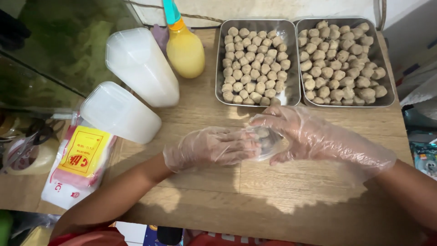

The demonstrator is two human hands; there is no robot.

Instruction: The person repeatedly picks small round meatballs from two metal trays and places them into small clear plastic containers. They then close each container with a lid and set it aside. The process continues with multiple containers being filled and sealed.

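Note:
Both my hands wear loose clear plastic gloves and meet over the wooden table (pixel 255 191). My left hand (pixel 214 146) points right, its fingertips tucked into the palm of my right hand (pixel 300 132), which cups around a small greyish lump (pixel 263 135), seemingly a ball of the same kind. Just beyond my hands stand two metal trays: the left tray (pixel 292 64) holds several beige balls in neat rows, and the right tray (pixel 384 86) is heaped with similar, rougher balls.
A yellow squeeze bottle (pixel 185 48) with a teal nozzle stands left of the trays. Two stacks of translucent white tubs (pixel 139 66) (pixel 119 110) lie on their sides. A pack of plastic bags with a yellow-red label (pixel 82 159) lies at the left edge.

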